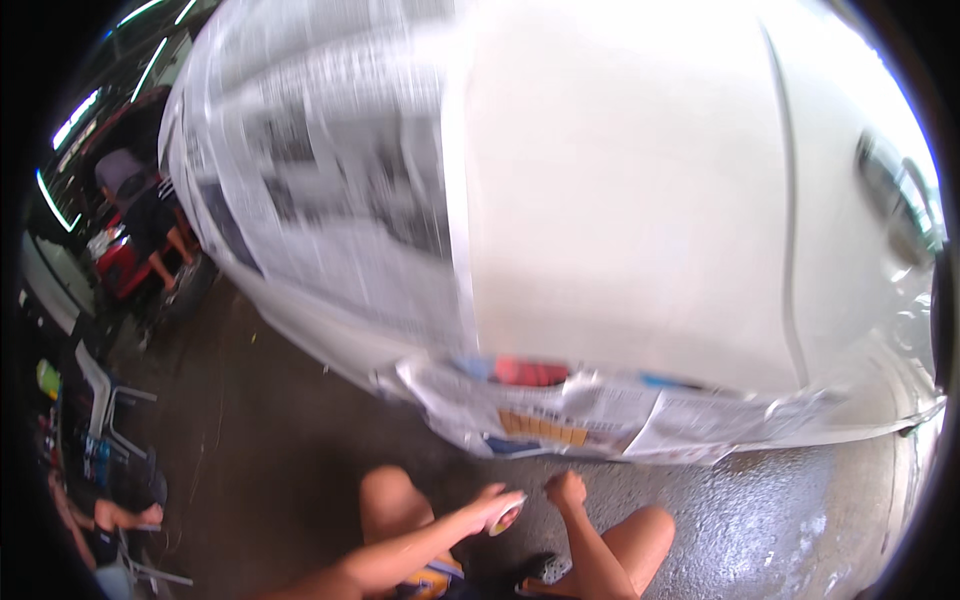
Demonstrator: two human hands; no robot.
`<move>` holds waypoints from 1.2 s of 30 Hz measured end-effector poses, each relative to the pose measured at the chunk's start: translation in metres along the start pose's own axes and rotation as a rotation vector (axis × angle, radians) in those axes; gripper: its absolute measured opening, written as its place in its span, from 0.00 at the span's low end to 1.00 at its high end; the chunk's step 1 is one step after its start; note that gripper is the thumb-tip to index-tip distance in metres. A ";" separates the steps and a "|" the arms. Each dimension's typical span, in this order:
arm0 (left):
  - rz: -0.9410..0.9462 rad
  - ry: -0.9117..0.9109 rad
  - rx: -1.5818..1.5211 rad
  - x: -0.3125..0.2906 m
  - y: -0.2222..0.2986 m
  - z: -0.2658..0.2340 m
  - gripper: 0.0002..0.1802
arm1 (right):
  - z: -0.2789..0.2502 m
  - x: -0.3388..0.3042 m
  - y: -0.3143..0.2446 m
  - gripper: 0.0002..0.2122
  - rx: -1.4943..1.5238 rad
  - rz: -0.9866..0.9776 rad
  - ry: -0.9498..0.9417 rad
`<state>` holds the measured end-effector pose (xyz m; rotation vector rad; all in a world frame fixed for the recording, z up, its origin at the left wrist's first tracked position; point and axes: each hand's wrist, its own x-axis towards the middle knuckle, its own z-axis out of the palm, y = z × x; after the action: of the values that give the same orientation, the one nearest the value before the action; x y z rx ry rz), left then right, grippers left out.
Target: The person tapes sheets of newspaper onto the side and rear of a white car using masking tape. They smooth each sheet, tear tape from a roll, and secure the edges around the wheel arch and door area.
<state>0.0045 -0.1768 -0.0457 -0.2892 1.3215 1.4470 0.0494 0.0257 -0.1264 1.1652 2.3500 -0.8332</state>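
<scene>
Presently, newspaper (pixel 350 290) covers the left of the pale car body (pixel 630 200) and much of its near edge; the wide panel rightward is bare, so coverage is judged partial. The left hand (pixel 486 508) has its fingers closed around a tape roll (pixel 496 528), near that edge. The right hand's (pixel 568 488) fingers are curled; whether they hold anything cannot be told.

Your one view looks forward and steeply down from the left side of your head, through a wide fisheye. Your forearms (pixel 405 558) and knees (pixel 388 497) enter at the near edge, close below you. The pale car body (pixel 630 200) fills the far middle and right; the far left reaches past the floor (pixel 270 400) to a person (pixel 148 212) well apart.
</scene>
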 end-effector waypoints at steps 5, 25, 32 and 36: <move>0.008 -0.056 -0.005 -0.146 0.075 0.000 0.43 | -0.119 -0.115 -0.003 0.18 -0.035 -0.175 0.014; 0.558 0.337 0.010 -0.597 0.304 0.060 0.13 | -0.853 -0.334 -0.525 0.31 -0.733 -0.731 1.134; 0.537 0.618 -0.200 -0.642 0.235 0.057 0.12 | -0.890 -0.322 -0.516 0.15 -0.487 -0.996 1.202; 0.569 0.699 -0.315 -0.640 0.215 0.080 0.13 | -0.895 -0.361 -0.456 0.24 0.098 -1.188 1.125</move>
<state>0.1043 -0.4057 0.5870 -0.7159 1.8212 2.1592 -0.1808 0.1866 0.9031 -0.0136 4.0595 -0.6178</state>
